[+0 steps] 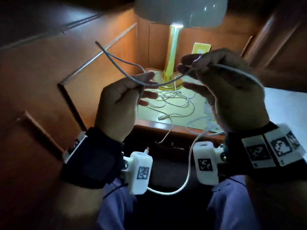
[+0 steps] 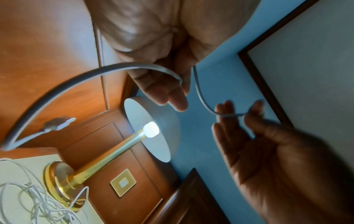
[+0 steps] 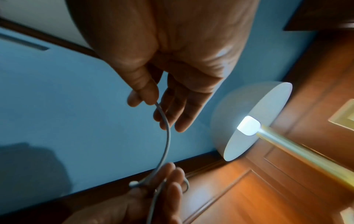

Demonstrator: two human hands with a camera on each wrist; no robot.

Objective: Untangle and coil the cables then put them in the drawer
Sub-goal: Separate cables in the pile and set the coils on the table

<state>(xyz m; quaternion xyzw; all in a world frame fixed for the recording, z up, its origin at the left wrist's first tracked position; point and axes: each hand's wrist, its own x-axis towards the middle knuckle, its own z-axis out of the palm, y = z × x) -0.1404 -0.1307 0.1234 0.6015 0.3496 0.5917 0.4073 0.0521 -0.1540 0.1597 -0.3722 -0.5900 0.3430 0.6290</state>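
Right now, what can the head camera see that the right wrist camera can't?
Only the head view shows the nightstand top, the tangled white cables lying on it, a loose USB plug and the lamp base. Only the right wrist view shows the glowing bulb under the shade and the blue wall. Both show the left hand and right hand pinching one grey cable stretched between them.
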